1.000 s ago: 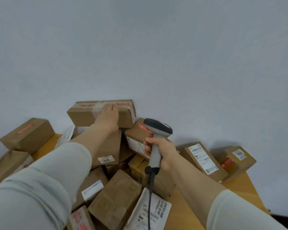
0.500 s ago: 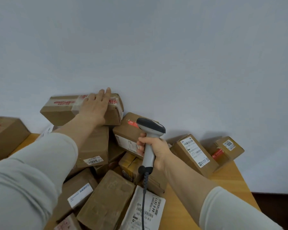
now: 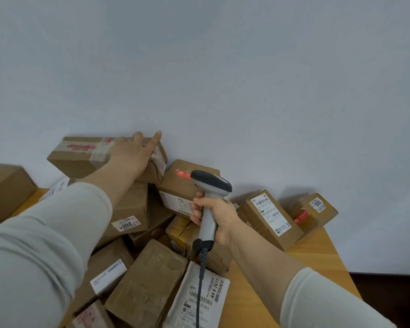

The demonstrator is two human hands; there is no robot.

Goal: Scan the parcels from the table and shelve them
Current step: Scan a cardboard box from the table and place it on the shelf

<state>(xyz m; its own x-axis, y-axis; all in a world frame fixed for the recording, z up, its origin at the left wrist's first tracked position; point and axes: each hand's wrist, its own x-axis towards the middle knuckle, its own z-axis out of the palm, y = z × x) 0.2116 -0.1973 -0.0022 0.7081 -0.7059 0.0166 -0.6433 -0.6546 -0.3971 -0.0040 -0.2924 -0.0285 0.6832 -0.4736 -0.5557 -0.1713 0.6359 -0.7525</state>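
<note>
Resting flat with fingers extended on the topmost parcel (image 3: pixel 100 155) of the table's (image 3: pixel 303 268) pile, the left hand (image 3: pixel 134 151) should curl over its far edge, turning its label toward the scanner (image 3: pixel 210 204) gripped by the right hand (image 3: pixel 219 215).

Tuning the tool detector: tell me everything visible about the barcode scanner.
The barcode scanner is a pistol-shaped handheld unit that looks like plastic, with a dark grey head, light grey handle and black foot. It is held roughly upright above the piled parcels, its head angled left and away from the camera. The right hand grips the handle, fingers wrapped round its front. A dark cable leaves the foot, hangs down across a white mailer bag and runs out of the frame's bottom edge. The scan window is not visible.
</note>
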